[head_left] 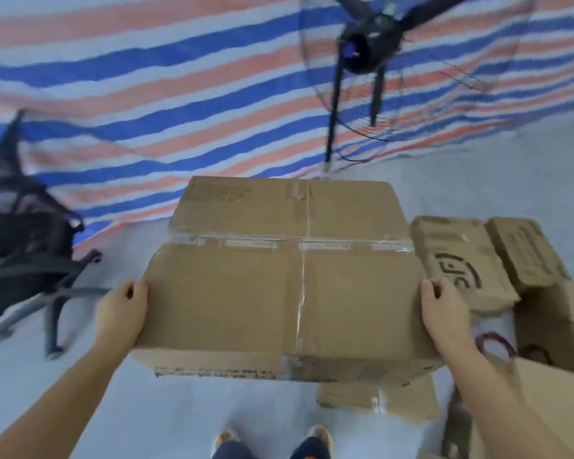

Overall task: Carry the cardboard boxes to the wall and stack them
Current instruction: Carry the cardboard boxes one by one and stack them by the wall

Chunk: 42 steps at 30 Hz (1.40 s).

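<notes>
A large taped cardboard box (279, 286) is held off the floor in front of me, its flat top facing the camera. My left hand (121, 313) grips its left edge with the thumb on top. My right hand (444, 313) grips its right edge the same way. To the right on the floor lie more cardboard boxes: one with a round black logo (458, 260), a smaller one (527, 250) beside it, and an open box (557, 319) nearer me. A striped blue, orange and white tarp (179, 94) covers the wall ahead.
A black office chair (24, 246) stands at the left against the tarp. A black standing fan (371, 44) rises ahead on the right. Flattened cardboard (378, 399) lies under the held box near my feet (272, 438). A red cord (494, 342) lies by the open box.
</notes>
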Available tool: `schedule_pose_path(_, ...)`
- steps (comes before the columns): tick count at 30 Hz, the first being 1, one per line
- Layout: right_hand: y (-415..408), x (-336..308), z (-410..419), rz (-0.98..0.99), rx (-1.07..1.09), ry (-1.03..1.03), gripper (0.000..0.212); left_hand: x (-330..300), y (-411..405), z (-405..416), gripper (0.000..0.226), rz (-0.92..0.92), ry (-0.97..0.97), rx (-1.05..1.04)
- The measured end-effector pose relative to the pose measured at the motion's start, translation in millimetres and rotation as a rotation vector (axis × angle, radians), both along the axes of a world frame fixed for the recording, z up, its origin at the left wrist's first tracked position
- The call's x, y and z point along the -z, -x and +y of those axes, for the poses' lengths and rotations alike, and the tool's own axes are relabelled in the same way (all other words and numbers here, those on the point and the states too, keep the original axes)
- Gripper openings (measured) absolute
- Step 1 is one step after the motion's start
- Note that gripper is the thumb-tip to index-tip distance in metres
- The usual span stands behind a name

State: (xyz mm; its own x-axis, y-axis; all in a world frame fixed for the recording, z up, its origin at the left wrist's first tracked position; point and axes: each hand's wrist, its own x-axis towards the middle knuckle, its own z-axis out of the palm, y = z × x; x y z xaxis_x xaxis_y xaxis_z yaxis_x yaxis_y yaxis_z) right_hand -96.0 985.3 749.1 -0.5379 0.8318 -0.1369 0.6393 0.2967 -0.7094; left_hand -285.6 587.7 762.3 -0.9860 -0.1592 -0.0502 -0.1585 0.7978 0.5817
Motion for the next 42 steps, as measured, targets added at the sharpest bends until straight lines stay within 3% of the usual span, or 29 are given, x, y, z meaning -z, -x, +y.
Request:
schedule_pose_path(8,67.8,-9.8,-162.0,0.038,-0.437,-0.043,0.021,-7.3,-129.5,-202.9,0.034,0.004,-0.091,-0.457)
schedule_pose_path(17,51.0,7.3,-474.1,0.003,-1.017,0.002,0.026,-14.4,-373.3,-446.9,0.032,0.002,-0.109,-1.027)
schedule_pose_path(26,-8.0,-0.2,-722.8,-0.040,-1.498,0.025,0.026,-8.8,-578.8,-543.6,0.033,0.040,-0.055,-1.488)
schedule_pose_path(34,-1.0,-4.0,-862.1,-0.003,-1.682,-0.068,0.028,5.3,-610.1,-602.9,0.036,0.097,-0.070,-1.660)
schedule_pose_path(42,49.2,6.8,-1024.7,0.016,-1.731,-0.095,0.028,19.7,-574.3,-742.2,0.035,0.104,-0.098,-1.719)
